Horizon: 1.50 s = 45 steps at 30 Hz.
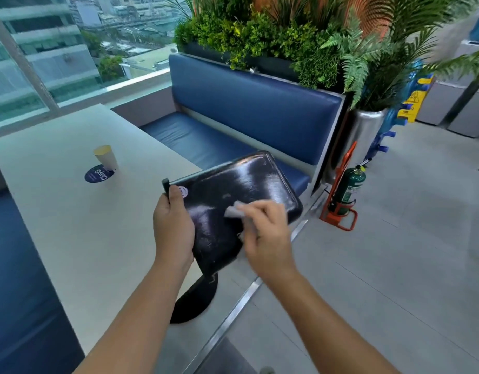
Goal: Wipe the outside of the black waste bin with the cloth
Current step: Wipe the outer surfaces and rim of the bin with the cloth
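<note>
The left hand (173, 225) grips the black waste bin (233, 195) by its rim, thumb on top. Just beside it, the right hand (265, 228) — fingers curled — pinches the cloth (233, 210) against the bin's glossy side.

cup (104, 157) on table (71, 211) — bench (233, 125) behind

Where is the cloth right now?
In the head view, near the centre, the cloth is pinched in the right hand against the glossy side of the black waste bin, which the left hand holds beside the table.
</note>
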{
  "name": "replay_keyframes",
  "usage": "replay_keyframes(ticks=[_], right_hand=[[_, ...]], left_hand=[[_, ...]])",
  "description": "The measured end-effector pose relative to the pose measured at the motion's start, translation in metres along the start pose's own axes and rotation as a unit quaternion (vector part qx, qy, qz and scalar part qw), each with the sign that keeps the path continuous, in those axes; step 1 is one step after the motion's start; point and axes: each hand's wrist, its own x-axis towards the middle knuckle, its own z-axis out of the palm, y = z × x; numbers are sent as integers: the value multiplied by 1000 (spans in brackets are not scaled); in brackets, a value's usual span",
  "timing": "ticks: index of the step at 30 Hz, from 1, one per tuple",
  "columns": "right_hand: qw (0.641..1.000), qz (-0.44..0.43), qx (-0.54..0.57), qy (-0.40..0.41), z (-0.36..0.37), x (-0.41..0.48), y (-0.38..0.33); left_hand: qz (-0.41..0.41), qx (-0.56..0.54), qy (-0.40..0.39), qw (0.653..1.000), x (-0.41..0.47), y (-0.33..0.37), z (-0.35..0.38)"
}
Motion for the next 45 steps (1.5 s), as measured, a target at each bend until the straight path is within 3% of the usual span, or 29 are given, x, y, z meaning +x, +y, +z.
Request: replay_keyframes(ticks=[4,11,19,24,27,33,40,43,45], right_hand=[[991,110,-43,63,-5,22,17],[1000,-9,25,-6,44,-21,-56],[990,98,-64,79,20,21,-4],[1000,7,-5,25,60,-18,-58],[1000,-13,0,-23,65,-24,-56],[981,168,-51,80,31,9,3],[1000,2,21,11,72,-13,-74],[999,31,10,32,55,10,-45],[992,106,-34,53,38,28,-18]], left_hand=[[2,7,-1,1000,2,13,-17],[-14,28,-44,999,-1,10,-20],[-156,-56,-103,981,8,14,-40],[-188,-95,-162,964,3,12,-43],[-161,-71,-114,978,6,3,-45],[-111,-30,-44,992,5,-11,-54],[-60,-7,-33,998,2,-5,-40],[-69,-10,-17,997,6,-4,-46],[-63,10,-15,998,7,-3,-49]])
